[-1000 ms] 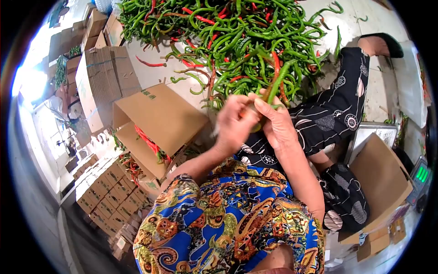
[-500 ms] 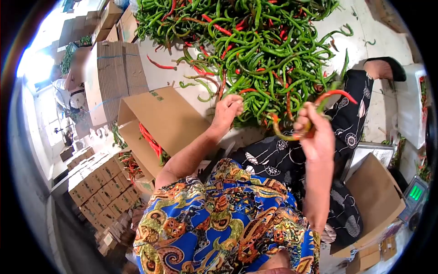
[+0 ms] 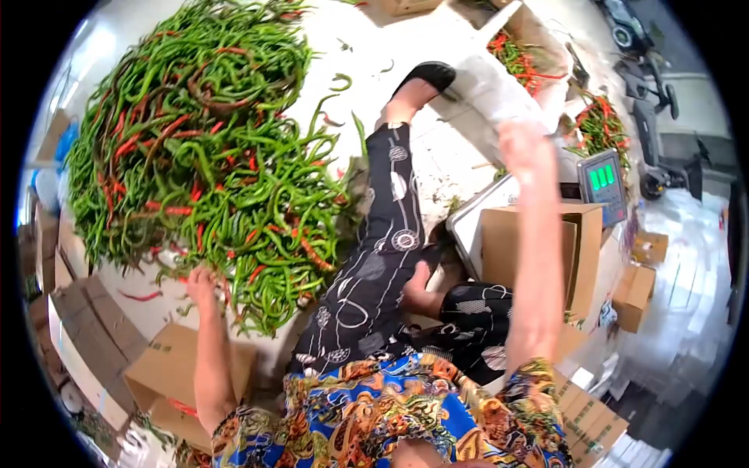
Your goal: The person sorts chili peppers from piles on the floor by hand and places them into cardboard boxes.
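A large heap of long green chili peppers (image 3: 265, 148), with red ones mixed in, lies on the floor at the left. At its near edge is my left hand (image 3: 203, 282), fingers curled in beside a red chili pepper; what they hold, if anything, I cannot make out. My right hand (image 3: 524, 148) is stretched far to the right, over the near side of a white foam box (image 3: 499, 86). Motion smears its fingers, and no pepper can be made out in it. Red and green chili peppers (image 3: 521, 66) lie beyond that box.
An open cardboard box (image 3: 175, 359) with red peppers stands by my left arm. Right of my legs, a carton (image 3: 499, 249) sits on a scale platform beside a green-lit display (image 3: 602, 179). My outstretched leg (image 3: 382, 210) lies between heap and scale. More peppers (image 3: 601, 129) lie far right.
My right hand has swung from the heap to the white box; the red-and-green pepper it held no longer shows. My left hand stays at the heap's edge. The view has turned right.
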The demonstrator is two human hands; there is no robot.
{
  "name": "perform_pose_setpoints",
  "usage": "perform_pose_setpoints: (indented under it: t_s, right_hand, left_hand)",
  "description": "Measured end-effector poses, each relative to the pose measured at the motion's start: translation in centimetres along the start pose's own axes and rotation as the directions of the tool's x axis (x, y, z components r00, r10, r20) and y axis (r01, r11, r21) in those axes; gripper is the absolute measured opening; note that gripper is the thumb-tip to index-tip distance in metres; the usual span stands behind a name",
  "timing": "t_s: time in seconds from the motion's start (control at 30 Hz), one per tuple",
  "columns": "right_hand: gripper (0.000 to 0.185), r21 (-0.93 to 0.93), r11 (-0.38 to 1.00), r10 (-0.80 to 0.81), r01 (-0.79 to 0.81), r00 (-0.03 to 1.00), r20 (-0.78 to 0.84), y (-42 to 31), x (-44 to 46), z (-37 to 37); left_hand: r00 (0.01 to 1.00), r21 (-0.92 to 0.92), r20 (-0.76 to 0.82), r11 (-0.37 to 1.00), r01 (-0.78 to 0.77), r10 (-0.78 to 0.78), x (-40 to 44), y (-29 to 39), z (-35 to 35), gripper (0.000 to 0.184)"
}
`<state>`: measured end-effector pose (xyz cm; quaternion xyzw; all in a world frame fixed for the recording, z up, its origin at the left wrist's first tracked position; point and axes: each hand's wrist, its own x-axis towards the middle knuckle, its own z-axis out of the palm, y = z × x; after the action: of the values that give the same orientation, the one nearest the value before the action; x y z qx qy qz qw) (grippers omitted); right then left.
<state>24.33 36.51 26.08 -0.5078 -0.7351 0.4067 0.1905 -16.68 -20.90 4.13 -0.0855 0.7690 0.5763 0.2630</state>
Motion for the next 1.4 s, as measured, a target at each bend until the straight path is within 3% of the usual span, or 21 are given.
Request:
perform_pose_setpoints:
  t_s: [0.03,0.07,0.13,0.17,0.2,0.27,0.43,0.5,0.63,0.7,0.77,0.83,0.9,0.93,1.0,1.07,1.1,1.17,1.23,1.3,1.4]
  right_hand:
    - [0.014,0.748,0.646,0.139,-0.152,0.987,0.080,0.1,-2.1,3.0]
    - [0.020,0.863,0.413,0.471,-0.293,0.879,0.073,-2.4,-4.1,5.9]
    - [0.023,0.850,0.365,0.380,-0.380,0.894,0.237,-3.6,-7.8,8.6]
    - [0.024,0.879,0.301,0.146,-0.370,0.929,0.340,-3.0,-8.6,9.9]
    - [0.026,0.838,0.401,0.271,-0.370,0.922,0.277,-6.8,-10.5,11.5]
    - [0.027,0.781,0.442,0.212,-0.441,0.897,0.387,-10.5,-12.6,13.7]
    - [0.022,0.611,0.474,0.055,-0.634,0.714,0.698,-12.9,-17.4,21.9]
    - [0.023,0.553,0.470,0.046,-0.688,0.645,0.763,-12.5,-18.6,24.4]
    - [0.024,0.480,0.430,0.104,-0.764,0.571,0.815,-10.8,-20.3,28.0]
    - [0.023,0.452,0.433,0.144,-0.780,0.555,0.819,-10.6,-20.3,28.7]
    - [0.021,0.457,0.445,0.142,-0.770,0.565,0.813,-10.5,-19.9,29.1]
    - [0.020,0.459,0.438,0.156,-0.773,0.568,0.808,-10.3,-19.3,29.5]
    - [0.019,0.449,0.412,0.196,-0.793,0.559,0.806,-9.9,-18.8,30.0]
    - [0.018,0.454,0.401,0.203,-0.796,0.560,0.803,-9.8,-18.8,30.1]
    - [0.018,0.450,0.395,0.204,-0.801,0.554,0.807,-9.7,-18.7,30.2]
    - [0.019,0.445,0.381,0.213,-0.810,0.545,0.811,-10.0,-18.7,30.3]
    - [0.023,0.440,0.391,0.196,-0.809,0.540,0.819,-9.5,-18.7,30.5]
    - [0.031,0.436,0.273,0.179,-0.858,0.491,0.853,-10.5,-18.5,30.4]
    - [0.036,0.440,0.055,0.140,-0.896,0.443,0.885,-9.1,-18.2,30.7]
    - [0.036,0.449,-0.026,0.124,-0.893,0.443,0.888,-7.6,-17.6,31.0]
    - [0.035,0.521,0.162,0.244,-0.838,0.546,0.801,-8.5,-17.4,30.9]
  left_hand:
    - [0.990,0.120,0.038,0.983,-0.142,0.138,2.0,-1.3,0.0,0.014]
    - [0.961,0.244,0.076,0.929,-0.277,0.267,4.6,-3.8,-1.2,0.015]
    - [0.975,0.232,-0.009,0.949,-0.213,0.221,5.0,-2.8,-2.7,0.021]
    - [0.962,0.332,-0.058,0.914,-0.232,0.266,5.0,-1.2,-2.6,0.025]
    - [0.945,0.433,-0.108,0.870,-0.235,0.309,4.8,0.4,-2.6,0.028]
    - [0.896,0.643,-0.225,0.750,-0.158,0.382,4.4,4.6,-1.5,0.033]
    - [0.854,0.242,-0.416,0.943,-0.227,0.313,8.5,9.1,1.9,0.036]
    - [0.847,0.245,-0.363,0.916,-0.316,0.389,11.8,7.8,2.4,0.036]
    - [0.791,0.430,-0.515,0.898,-0.094,0.329,10.9,12.2,6.0,0.035]
    - [0.813,0.296,-0.545,0.954,-0.042,0.205,14.9,9.7,6.1,0.035]
    - [0.944,-0.371,-0.195,0.911,0.178,-0.264,14.2,11.2,6.7,0.025]
    - [0.990,-0.283,-0.004,0.949,0.137,-0.144,13.4,10.7,7.1,0.015]
    - [0.998,-0.269,0.002,0.962,-0.057,0.059,9.2,11.7,9.1,0.014]
    - [0.981,-0.050,-0.049,0.980,-0.193,0.190,8.1,11.6,9.3,0.016]
    - [0.965,0.048,-0.079,0.968,-0.246,0.249,2.9,13.2,10.9,0.022]
    - [0.854,0.236,-0.033,0.834,-0.498,0.519,-3.2,14.3,12.8,0.017]
    - [0.673,0.300,0.034,0.635,-0.712,0.739,-6.8,15.7,13.8,0.015]
    - [0.502,0.277,0.264,0.433,-0.858,0.824,-10.7,15.2,15.6,0.020]
    - [0.623,0.153,0.319,0.610,-0.777,0.714,-14.4,14.4,16.8,0.029]
    - [0.539,0.064,0.431,0.571,-0.819,0.724,-16.4,13.4,16.8,0.029]
    - [0.486,-0.086,0.514,0.606,-0.791,0.707,-17.8,12.9,16.1,0.028]
